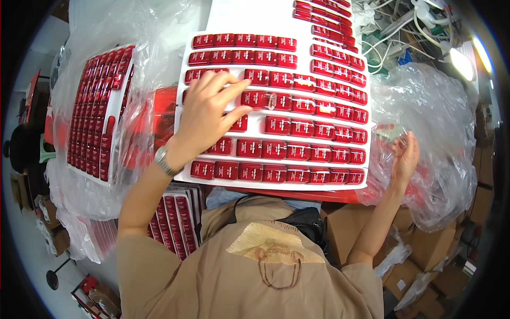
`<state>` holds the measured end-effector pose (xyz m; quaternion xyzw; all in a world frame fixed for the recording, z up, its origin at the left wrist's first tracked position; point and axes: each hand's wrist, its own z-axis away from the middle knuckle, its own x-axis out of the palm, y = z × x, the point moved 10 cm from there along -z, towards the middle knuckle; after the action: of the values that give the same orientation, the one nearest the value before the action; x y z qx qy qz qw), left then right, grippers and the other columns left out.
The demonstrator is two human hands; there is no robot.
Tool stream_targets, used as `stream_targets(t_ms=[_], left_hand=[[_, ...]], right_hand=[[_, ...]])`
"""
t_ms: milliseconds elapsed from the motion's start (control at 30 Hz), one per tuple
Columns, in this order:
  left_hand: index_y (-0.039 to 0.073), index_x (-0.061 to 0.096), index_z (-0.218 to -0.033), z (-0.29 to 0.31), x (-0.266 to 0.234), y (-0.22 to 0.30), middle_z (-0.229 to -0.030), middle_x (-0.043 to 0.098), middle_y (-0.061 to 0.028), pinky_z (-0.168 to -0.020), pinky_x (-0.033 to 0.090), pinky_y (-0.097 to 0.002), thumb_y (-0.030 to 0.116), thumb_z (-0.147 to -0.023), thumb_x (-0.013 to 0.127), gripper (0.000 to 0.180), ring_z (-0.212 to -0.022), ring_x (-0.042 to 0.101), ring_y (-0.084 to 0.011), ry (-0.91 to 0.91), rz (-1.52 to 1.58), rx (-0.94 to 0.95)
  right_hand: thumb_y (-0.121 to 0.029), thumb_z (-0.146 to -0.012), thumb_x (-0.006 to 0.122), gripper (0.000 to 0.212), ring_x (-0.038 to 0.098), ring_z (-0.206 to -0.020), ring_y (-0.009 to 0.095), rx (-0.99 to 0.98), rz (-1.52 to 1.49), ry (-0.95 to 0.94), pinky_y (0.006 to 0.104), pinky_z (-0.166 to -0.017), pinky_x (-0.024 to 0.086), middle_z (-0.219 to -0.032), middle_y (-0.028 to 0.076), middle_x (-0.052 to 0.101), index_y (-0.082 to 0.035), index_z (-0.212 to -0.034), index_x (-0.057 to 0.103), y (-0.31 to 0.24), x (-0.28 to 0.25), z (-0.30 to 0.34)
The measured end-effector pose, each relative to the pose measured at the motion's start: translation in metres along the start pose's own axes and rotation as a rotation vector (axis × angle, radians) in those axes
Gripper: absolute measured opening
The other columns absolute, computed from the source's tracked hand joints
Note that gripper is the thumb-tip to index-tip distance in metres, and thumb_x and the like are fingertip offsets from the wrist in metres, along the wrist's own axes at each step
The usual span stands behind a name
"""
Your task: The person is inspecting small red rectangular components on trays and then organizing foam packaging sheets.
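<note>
My left hand [210,109], with a watch [166,160] at the wrist, hovers over the left part of a white tray [255,126] filled with rows of glossy red printed rectangular pieces. Its thumb and forefinger are apart, their tips beside one red piece [254,99]; nothing shows between them. A small clear ring-like part [271,100] shows at the right end of that piece. Gaps break some of the rows. Off the tray's right edge, my right hand [406,157] is raised with loosely bent fingers, in front of crumpled clear plastic [435,127]. I see nothing in it.
Another tray of red pieces [98,117] leans in clear plastic wrap [87,204] at the left. More filled trays [178,220] stand below the table edge. Cables and white fittings [404,26] crowd the far right. Cardboard boxes [345,228] sit at the lower right.
</note>
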<state>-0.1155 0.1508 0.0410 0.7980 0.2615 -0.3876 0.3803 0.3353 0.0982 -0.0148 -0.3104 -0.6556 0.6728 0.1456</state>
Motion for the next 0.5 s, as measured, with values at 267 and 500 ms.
stream_targets(t_ms=[267, 500], left_hand=[[0.001, 0.065, -0.098, -0.006, 0.001, -0.013, -0.09, 0.056, -0.0071, -0.077, 0.042, -0.0347, 0.01, -0.066, 0.074, 0.034, -0.087, 0.052, -0.023, 0.0, 0.271, 0.004], [0.0, 0.064, -0.098, -0.009, 0.014, 0.013, -0.091, 0.053, -0.0075, -0.079, 0.043, -0.0351, 0.011, -0.066, 0.074, 0.036, -0.088, 0.052, -0.0231, -0.146, 0.14, 0.082]], right_hand=[[-0.008, -0.091, 0.053, 0.013, 0.049, -0.059, 0.004, 0.136, -0.489, -0.632, 0.0156, -0.047, 0.034, -0.082, 0.003, 0.06, -0.001, -0.101, 0.057, -0.08, 0.164, 0.092], [-0.006, -0.085, 0.062, 0.012, 0.045, -0.053, 0.002, 0.089, -0.452, -0.715, 0.0145, -0.047, 0.031, -0.065, -0.003, 0.053, -0.003, -0.094, 0.056, -0.088, 0.194, 0.116]])
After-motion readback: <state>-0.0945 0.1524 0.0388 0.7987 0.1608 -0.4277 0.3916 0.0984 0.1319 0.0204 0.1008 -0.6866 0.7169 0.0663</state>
